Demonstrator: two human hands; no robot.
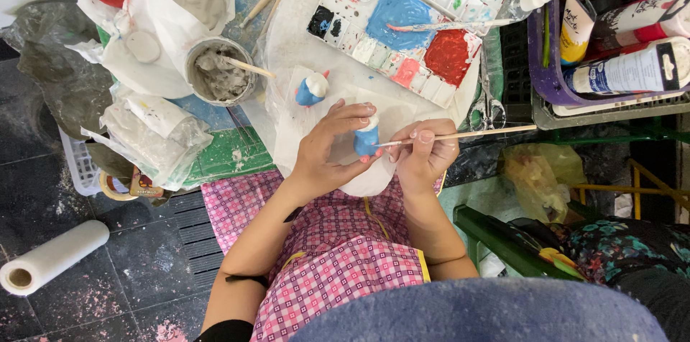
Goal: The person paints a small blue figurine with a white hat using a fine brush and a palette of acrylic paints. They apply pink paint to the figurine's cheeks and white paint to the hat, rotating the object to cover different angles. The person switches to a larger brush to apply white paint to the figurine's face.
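Note:
My left hand (327, 148) grips a small blue and white clay figure (367, 138) over a round white board (302, 47). My right hand (424, 153) holds a thin wooden paintbrush (474, 132), its tip touching the figure's side. A second blue and white figure (311, 89) stands on the board just above my left hand. Beyond it lies a white paint palette (402, 18) with blue, red, pink and black patches and another brush resting across it.
A grey tub of paste (219, 72) with a stick stands left of the board. Crumpled plastic bags lie further left. A purple basket (546, 61) of paint bottles sits at the right, scissors (487, 101) beside it. A paper roll (50, 257) lies on the dark floor.

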